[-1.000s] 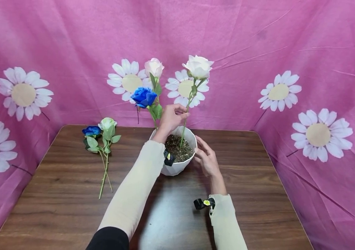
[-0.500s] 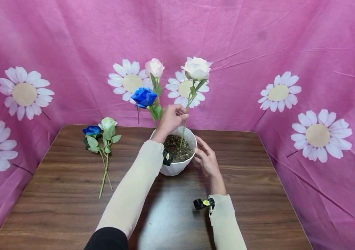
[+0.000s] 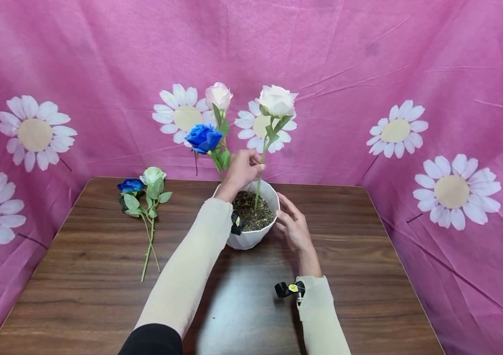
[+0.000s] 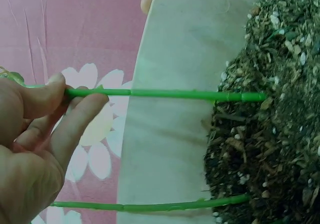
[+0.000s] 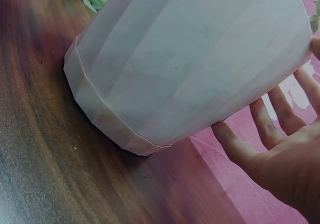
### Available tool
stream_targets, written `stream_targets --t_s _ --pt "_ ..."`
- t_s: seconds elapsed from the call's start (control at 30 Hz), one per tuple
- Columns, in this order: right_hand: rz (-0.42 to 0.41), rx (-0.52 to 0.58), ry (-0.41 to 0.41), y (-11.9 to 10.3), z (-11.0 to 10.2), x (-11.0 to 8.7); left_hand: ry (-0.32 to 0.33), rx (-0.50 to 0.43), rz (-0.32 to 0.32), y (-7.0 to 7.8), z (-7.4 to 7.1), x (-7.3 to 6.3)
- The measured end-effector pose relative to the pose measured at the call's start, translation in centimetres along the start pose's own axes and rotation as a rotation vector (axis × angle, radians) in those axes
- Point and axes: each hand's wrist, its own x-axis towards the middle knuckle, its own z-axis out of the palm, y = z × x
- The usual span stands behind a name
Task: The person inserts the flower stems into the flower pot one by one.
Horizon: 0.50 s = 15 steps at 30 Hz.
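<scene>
My left hand [image 3: 243,168] pinches the green stem [image 4: 170,94] of a white rose [image 3: 277,101] between thumb and fingers. The stem's lower end stands in the dark soil [image 3: 255,221] of a faceted white flowerpot [image 3: 247,240]. Against the pot's right side rest the fairly straight fingertips of my right hand [image 3: 295,230], also seen along the pot wall in the right wrist view. A blue rose [image 3: 204,138] and a pale pink rose [image 3: 218,96] rise at the pot's left; their lower stems are partly hidden behind my left hand.
On the wooden table [image 3: 349,301], left of the pot, lie a second blue rose [image 3: 130,185] and a greenish-white rose [image 3: 152,175], their stems crossed. Behind the table hangs a pink cloth [image 3: 331,44] printed with large daisies.
The white rose's head has shifted slightly left and down, its stem now more upright, with my left hand still pinching it. My right hand stays at the pot.
</scene>
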Motion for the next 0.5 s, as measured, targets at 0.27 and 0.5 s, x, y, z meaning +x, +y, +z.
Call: stream_targets --t_s 0.27,0.5 --pt "0.003 -0.012 0.0 0.04 -0.26 -0.09 -0.006 0.134 0.028 -0.15 0.43 0.17" --pt "-0.002 0.006 -0.013 -0.03 -0.09 -0.02 -0.038 0.176 0.002 0.27 0.72 0.25"
